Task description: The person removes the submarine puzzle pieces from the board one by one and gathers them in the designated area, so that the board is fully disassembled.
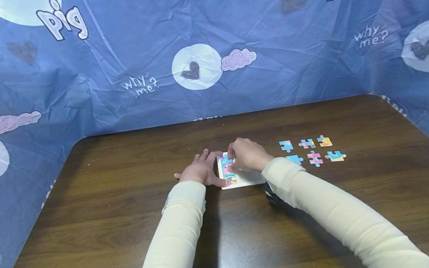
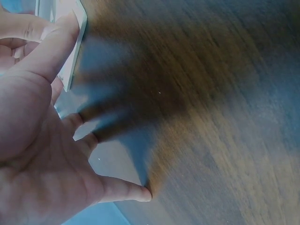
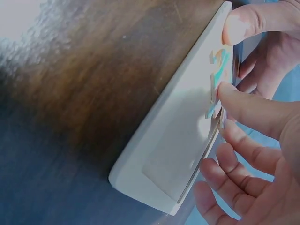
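A white puzzle tray lies on the table, with colourful jigsaw pieces along its left side and a bare recess to their right. My left hand holds the tray's left end steady, its thumb resting on the near corner and its other fingers spread. In the left wrist view, those fingers look straight. Over the tray, my right hand pinches a small puzzle piece between thumb and index finger at the upper edge of the recess. Its remaining fingers are loosely bent, and the piece is mostly hidden.
Several loose jigsaw pieces lie in two rows right of the tray, the nearest partly behind the right sleeve. The brown wooden table is bordered at the back and sides by a blue printed cloth.
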### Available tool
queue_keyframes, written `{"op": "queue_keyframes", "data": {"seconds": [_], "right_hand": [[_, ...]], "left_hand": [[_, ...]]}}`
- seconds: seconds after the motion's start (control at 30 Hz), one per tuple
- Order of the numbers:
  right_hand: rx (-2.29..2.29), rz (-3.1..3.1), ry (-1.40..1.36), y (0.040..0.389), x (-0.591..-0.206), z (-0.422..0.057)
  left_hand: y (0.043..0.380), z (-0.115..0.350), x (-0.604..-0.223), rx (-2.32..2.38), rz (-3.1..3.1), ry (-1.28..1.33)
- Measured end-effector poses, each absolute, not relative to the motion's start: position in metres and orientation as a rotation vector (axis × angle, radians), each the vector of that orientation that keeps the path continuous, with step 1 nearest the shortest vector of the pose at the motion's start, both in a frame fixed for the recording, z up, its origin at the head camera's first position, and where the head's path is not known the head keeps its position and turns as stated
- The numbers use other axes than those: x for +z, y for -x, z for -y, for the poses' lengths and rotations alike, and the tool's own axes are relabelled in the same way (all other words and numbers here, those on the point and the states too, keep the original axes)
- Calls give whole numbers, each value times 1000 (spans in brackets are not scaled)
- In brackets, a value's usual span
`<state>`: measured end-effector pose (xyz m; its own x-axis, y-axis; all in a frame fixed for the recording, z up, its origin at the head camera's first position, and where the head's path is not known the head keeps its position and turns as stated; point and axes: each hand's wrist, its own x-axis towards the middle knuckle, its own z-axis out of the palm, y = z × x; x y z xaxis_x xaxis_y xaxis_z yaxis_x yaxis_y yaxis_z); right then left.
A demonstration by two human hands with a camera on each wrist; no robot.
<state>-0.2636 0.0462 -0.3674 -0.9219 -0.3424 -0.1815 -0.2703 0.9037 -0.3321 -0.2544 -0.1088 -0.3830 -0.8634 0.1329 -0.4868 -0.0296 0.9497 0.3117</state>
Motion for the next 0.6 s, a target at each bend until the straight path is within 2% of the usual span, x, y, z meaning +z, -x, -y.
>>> {"op": "queue_keyframes", "data": {"seconds": [0.3, 0.6], "right_hand": [[-403, -2879, 432, 261, -368, -51], [-467, -2833, 463, 261, -370, -58]], "left_hand": [[243, 106, -369, 420, -2588, -70], [248, 108, -374, 412, -2571, -53]]}}
